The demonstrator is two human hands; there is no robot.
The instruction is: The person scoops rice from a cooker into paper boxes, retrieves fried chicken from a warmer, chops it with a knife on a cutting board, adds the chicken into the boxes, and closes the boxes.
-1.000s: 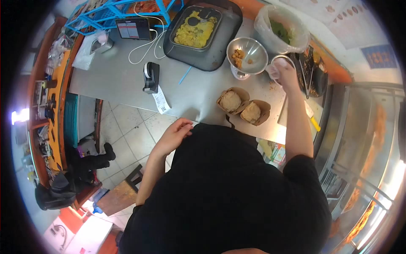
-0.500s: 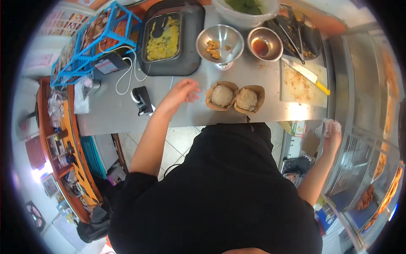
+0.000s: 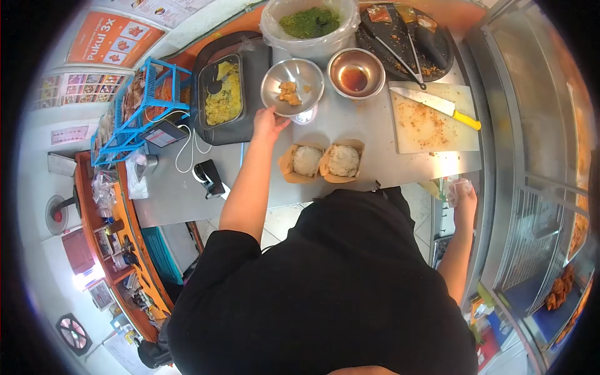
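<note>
My left hand (image 3: 270, 122) is at the near left rim of a metal bowl (image 3: 309, 80), its fingers against the rim. Pieces of brown food (image 3: 289, 93) lie in this bowl, which sits on a small white scale (image 3: 306, 117). Crumpled clear plastic (image 3: 458, 189) is held in my right hand (image 3: 465, 201), off the counter's front edge at the right. Two open cardboard boxes with white rice, one on the left (image 3: 306, 161) and one on the right (image 3: 344, 160), stand side by side near the counter's edge.
A second metal bowl (image 3: 357, 74) contains dark red liquid. Behind are a lined tub of greens (image 3: 309, 49) and a black pan (image 3: 387, 61) with tongs. A yellow-handled knife (image 3: 437, 103) rests on a cutting board (image 3: 431, 139). At left are a yellow food tray (image 3: 223, 90) and tape dispenser (image 3: 208, 178).
My left hand has moved from above the counter up to the metal bowl's rim. Still holding the plastic, my right hand has shifted slightly left in view. The camera view has turned.
</note>
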